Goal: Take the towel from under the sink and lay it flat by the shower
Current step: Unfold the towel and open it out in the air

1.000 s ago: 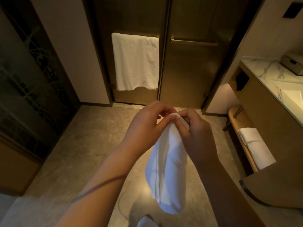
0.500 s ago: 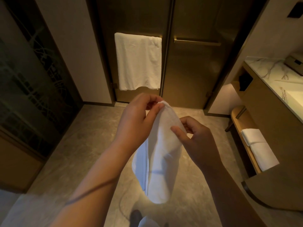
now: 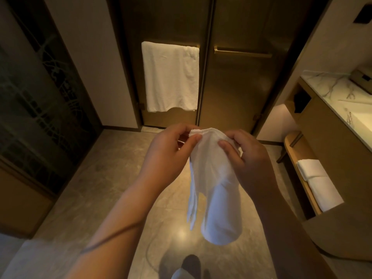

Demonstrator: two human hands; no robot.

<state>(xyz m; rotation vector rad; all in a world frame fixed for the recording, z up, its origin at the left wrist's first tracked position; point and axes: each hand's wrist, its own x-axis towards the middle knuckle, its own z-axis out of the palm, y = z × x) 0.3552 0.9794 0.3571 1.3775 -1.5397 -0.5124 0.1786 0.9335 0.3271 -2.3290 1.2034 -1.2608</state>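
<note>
A white towel (image 3: 216, 194) hangs folded in front of me, well above the tiled floor. My left hand (image 3: 169, 152) pinches its top left corner between thumb and fingers. My right hand (image 3: 247, 158) grips the top edge just to the right, thumb pressed on the cloth. The towel's lower end dangles loose in several layers. The bronze shower doors (image 3: 237, 81) stand straight ahead, beyond my hands.
Another white towel (image 3: 171, 77) hangs on the left shower door's bar. A marble sink counter (image 3: 330, 87) runs along the right, with folded white towels (image 3: 320, 184) on the wooden shelf (image 3: 302, 154) beneath it. A dark patterned glass panel (image 3: 40, 93) lines the left wall. My foot (image 3: 191, 264) shows below.
My right hand came back up from the towel's side to its top edge, beside my left hand. The towel now hangs longer and narrower beneath both hands.
</note>
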